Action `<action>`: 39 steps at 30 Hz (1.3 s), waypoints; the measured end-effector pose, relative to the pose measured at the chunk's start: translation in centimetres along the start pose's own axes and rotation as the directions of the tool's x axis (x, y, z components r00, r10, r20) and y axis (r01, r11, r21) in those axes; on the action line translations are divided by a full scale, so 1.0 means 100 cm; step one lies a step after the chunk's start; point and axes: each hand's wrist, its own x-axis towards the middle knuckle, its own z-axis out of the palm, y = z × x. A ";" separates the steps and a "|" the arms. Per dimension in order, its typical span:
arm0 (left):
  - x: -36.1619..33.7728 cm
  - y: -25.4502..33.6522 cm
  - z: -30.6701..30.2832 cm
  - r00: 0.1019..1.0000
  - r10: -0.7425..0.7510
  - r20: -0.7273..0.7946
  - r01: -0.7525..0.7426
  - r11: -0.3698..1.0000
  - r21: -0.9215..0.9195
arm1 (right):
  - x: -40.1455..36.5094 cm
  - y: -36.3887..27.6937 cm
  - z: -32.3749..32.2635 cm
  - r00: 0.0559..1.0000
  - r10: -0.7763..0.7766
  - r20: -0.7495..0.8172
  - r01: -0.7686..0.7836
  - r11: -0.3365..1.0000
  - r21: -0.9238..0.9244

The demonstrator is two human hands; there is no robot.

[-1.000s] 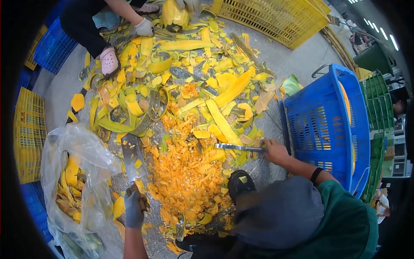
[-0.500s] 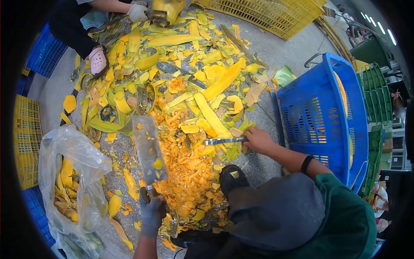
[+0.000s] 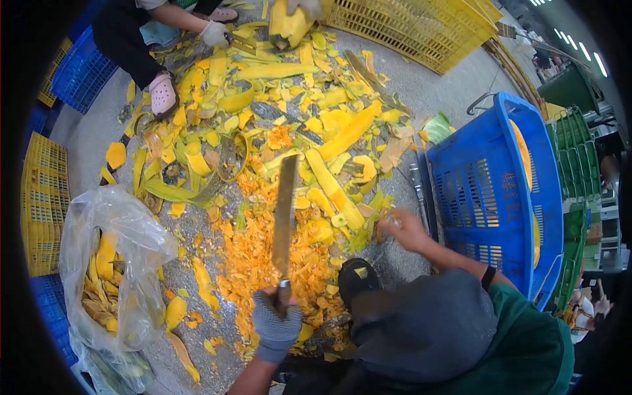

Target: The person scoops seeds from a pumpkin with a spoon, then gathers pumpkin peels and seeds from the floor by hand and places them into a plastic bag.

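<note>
In a grey-and-white glove, my left hand (image 3: 276,322) is closed round the handle of a broad-bladed knife (image 3: 284,217). The blade points up over a heap of shredded orange pumpkin pulp and seeds (image 3: 250,270). My right hand (image 3: 403,229) is bare and blurred, over the right side of the peelings, near the blue crate; its fingertips are smeared. A metal tool (image 3: 419,187) lies beside that crate. Yellow and green pumpkin peelings (image 3: 342,131) cover the floor beyond the pulp.
Another person's gloved hand (image 3: 215,34) holds a blade by a yellow pumpkin (image 3: 288,27); a pink shoe (image 3: 162,95) is below. A blue crate (image 3: 474,191) stands right, a yellow crate (image 3: 408,29) at the top, a plastic bag of peelings (image 3: 141,247) left. A dark cap (image 3: 421,322) fills the lower right.
The knife in my left hand has swung right, its blade now edge-on. My right hand has let go of the metal tool it held and moved slightly right.
</note>
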 end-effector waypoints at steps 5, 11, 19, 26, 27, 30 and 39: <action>0.022 0.025 0.068 0.989 0.143 -0.028 -0.140 0.986 0.091 | 0.006 -0.143 0.017 0.674 -0.305 0.673 -0.013 0.905 0.424; 0.016 0.031 0.091 0.978 0.184 -0.096 -0.165 0.971 0.175 | 0.012 -0.154 0.046 0.664 -0.200 0.721 -0.260 0.842 0.473; -0.020 -0.039 0.007 0.963 0.252 -0.092 -0.133 0.747 0.651 | 0.056 -0.093 0.013 0.744 -0.299 0.597 0.414 0.908 -0.061; -0.042 -0.088 0.004 0.891 -0.263 -0.370 0.431 0.745 0.509 | 0.085 -0.042 0.037 0.912 -0.269 0.310 0.355 0.897 -0.264; -0.042 -0.086 0.010 0.866 -0.298 -0.401 0.483 0.703 0.521 | 0.083 -0.043 0.042 0.919 -0.287 0.270 0.354 0.902 -0.248; -0.032 -0.078 0.013 0.810 -0.352 -0.470 0.572 0.651 0.499 | 0.084 -0.055 0.058 0.938 -0.252 0.237 0.297 0.937 -0.181; -0.041 -0.094 0.028 0.618 -0.543 -0.569 0.740 0.646 0.188 | 0.098 -0.093 0.084 0.835 -0.179 0.521 0.303 0.939 -0.163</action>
